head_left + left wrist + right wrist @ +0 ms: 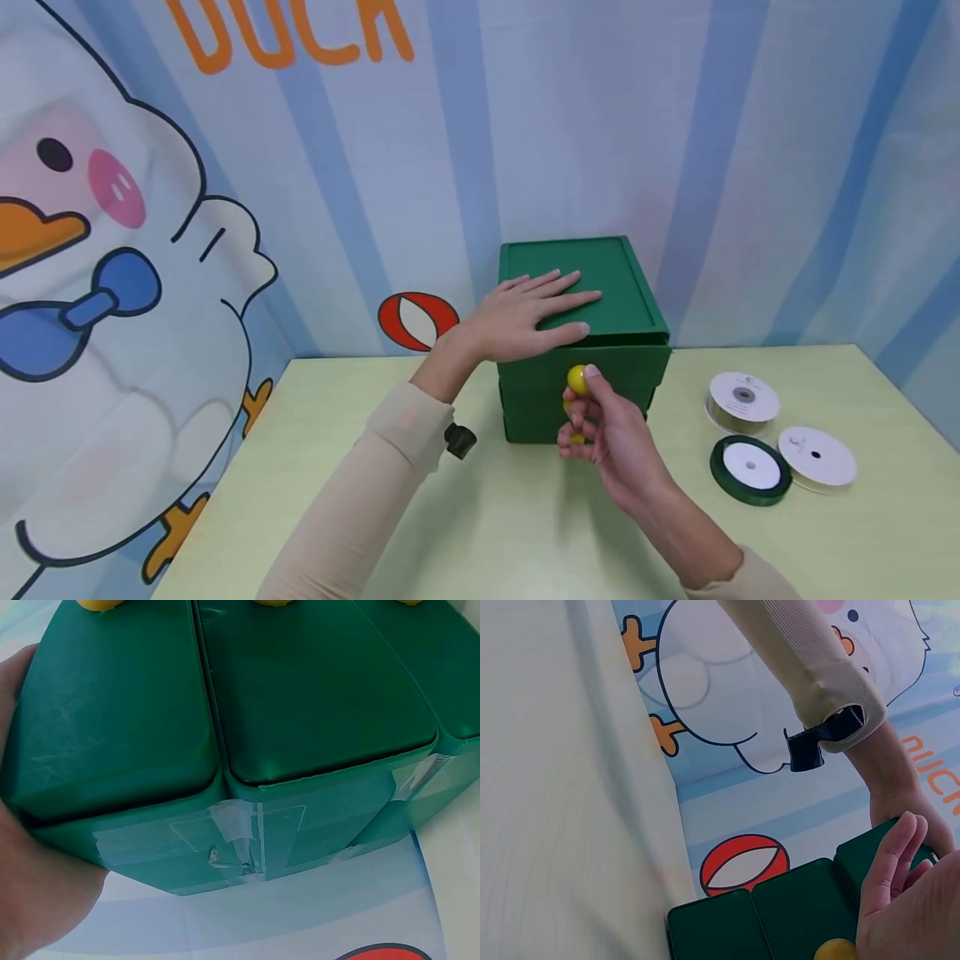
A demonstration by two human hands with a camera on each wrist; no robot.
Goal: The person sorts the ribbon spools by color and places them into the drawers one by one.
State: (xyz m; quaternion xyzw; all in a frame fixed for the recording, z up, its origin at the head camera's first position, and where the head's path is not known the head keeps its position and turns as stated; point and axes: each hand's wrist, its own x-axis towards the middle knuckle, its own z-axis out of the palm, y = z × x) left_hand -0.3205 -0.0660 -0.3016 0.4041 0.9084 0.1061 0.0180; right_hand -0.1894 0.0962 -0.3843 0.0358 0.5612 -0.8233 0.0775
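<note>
A small green drawer box (525,400) with yellow knobs down its front stands against the backdrop. My left hand (517,321) lies on its lid with fingers spread. My right hand (618,442) is at the front, pinching the top yellow knob (577,380) between thumb and a finger hidden behind it. The top drawer (622,367) juts out slightly, with a dark gap under the lid's front edge. In the left wrist view, clear tape (232,825) runs over the box's side. The right wrist view shows a lower drawer front (712,930), with my right hand's fingers fairly straight.
To the right of the box lie a white ribbon spool (742,396), a green ribbon spool (750,471) and another white spool (817,457). They sit on a pale yellow table (300,467). Behind it hangs a striped blue backdrop (570,125) with a printed duck.
</note>
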